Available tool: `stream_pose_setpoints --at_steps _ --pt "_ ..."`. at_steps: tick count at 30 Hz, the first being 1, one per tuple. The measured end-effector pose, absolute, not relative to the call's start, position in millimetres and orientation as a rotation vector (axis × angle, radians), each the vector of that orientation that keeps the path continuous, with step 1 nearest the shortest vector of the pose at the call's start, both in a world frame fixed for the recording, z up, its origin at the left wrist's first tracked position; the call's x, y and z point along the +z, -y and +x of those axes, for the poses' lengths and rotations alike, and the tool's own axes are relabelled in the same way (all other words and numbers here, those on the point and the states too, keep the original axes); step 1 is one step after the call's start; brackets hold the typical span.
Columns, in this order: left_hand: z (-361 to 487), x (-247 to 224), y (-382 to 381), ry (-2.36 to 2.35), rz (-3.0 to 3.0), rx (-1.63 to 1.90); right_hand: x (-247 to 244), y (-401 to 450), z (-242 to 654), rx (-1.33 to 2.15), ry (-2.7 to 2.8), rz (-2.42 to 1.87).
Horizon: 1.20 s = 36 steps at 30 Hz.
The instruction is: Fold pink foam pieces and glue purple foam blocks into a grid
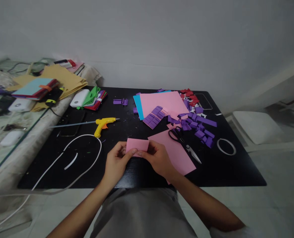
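Between my two hands is a small piece of pink paper point(137, 144), raised a little over the front of the black table. My left hand point(116, 161) pinches its left side, thumb on the near face. On the right side my right hand point(159, 158) grips it the same way, and the thumbs almost meet at the lower edge. The fingers behind the paper are mostly hidden. Just right of my right hand lies a larger pink sheet point(176, 153), with black-handled scissors point(185, 144) resting across it, blades toward the front right.
A yellow glue gun point(102, 125) with a long glue stick lies left, near a looping white cable point(87, 170). Pink and blue sheets point(161, 102), a purple-striped piece point(154, 117) and purple scraps point(203, 130) are at the back right. A tape ring point(226, 146) lies far right.
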State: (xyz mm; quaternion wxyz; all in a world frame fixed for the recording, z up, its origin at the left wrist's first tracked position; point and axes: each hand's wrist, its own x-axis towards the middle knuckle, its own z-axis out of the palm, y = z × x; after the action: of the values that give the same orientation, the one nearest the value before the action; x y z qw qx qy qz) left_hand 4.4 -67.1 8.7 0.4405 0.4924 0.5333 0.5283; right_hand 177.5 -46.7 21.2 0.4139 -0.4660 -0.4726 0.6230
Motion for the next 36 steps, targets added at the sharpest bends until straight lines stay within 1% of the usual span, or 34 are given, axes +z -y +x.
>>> stream_pose_setpoints --at_steps 9,11,14,16,21,23,25,31,33,36 --pt "0 14 66 -1.323 1.308 1.250 24 40 189 1.530 1.321 -1.190" --pt "-1 15 66 -1.307 1.319 1.228 23 39 190 1.603 1.259 -1.179" --pt "-4 15 66 -1.234 1.316 1.231 21 38 189 1.790 1.008 -1.103" --pt "-6 12 67 -1.171 1.286 1.221 19 38 188 1.856 0.900 -1.101" --pt "-12 -2 62 -1.236 1.186 1.107 10 34 194 1.783 0.965 -1.135" --pt "-19 -9 58 -1.301 1.200 1.098 6 30 200 1.698 1.044 -1.204" --pt "-29 -15 53 -1.373 1.259 1.094 4 24 208 1.540 1.189 -1.333" --pt "-48 -15 44 -1.754 1.887 1.016 9 -30 229 0.767 1.765 -1.667" --pt "-40 -13 48 -1.703 2.120 0.999 10 -51 229 0.591 1.896 -1.738" --pt "-22 -16 57 -1.528 2.414 0.759 10 -69 222 0.456 2.090 -1.810"
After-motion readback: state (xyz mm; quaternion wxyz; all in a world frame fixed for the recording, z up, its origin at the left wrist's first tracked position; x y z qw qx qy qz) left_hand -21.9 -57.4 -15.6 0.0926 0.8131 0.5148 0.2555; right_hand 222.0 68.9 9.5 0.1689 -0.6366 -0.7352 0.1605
